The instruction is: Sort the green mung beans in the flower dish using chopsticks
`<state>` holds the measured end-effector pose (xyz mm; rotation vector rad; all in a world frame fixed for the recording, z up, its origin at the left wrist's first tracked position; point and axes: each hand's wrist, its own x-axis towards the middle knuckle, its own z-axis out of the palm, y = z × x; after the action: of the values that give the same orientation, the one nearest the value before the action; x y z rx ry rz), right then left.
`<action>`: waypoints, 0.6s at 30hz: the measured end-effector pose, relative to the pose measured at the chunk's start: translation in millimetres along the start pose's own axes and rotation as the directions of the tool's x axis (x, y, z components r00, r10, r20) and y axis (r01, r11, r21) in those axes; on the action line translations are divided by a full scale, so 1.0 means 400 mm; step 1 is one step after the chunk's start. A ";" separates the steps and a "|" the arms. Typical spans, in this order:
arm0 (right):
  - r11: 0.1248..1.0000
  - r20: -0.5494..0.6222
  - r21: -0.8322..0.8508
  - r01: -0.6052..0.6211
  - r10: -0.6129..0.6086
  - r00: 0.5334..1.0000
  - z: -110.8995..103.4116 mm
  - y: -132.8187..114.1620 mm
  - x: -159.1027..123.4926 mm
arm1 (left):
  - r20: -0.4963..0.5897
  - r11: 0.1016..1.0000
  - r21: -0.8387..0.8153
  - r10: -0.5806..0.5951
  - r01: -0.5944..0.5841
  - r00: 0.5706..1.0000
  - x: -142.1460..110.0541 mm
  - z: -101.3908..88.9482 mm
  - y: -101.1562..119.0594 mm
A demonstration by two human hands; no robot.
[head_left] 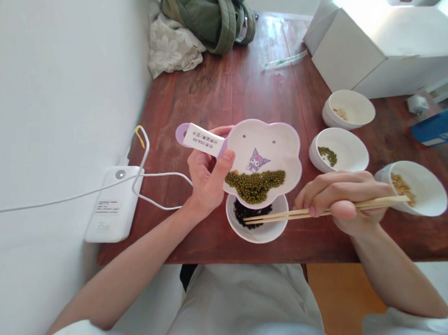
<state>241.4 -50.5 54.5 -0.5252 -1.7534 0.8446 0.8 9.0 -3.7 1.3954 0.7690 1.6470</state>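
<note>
My left hand [209,173] grips a flower-shaped bowl [286,151] by its purple-handled side, where a white paper label [204,139] is stuck. The bowl is tilted toward me, and green mung beans [253,187] have gathered along its near edge. Below that edge stands a white round bowl [258,236] with black beans [246,216] in it, partly hidden by the flower-shaped one. Wooden chopsticks [298,213] are held in my right hand [340,198], their tips over the black beans. Whether the tips pinch anything is too small to tell.
To the right are three white bowls: one with pale bits [351,101], one with green beans [350,147], one with yellowish pieces [426,190]. A white box [353,53] and a green backpack [207,17] stand farther back. A power bank [114,207] with cables lies left.
</note>
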 end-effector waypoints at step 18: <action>0.995 0.026 -0.031 -0.096 0.097 0.995 0.001 0.005 -0.017 | 0.017 0.999 -0.024 0.036 -0.035 0.999 0.000 0.002 0.002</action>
<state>243.3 -54.3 48.8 -0.6248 -1.7788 0.8982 1.3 8.5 -3.0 1.4128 0.7166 1.6636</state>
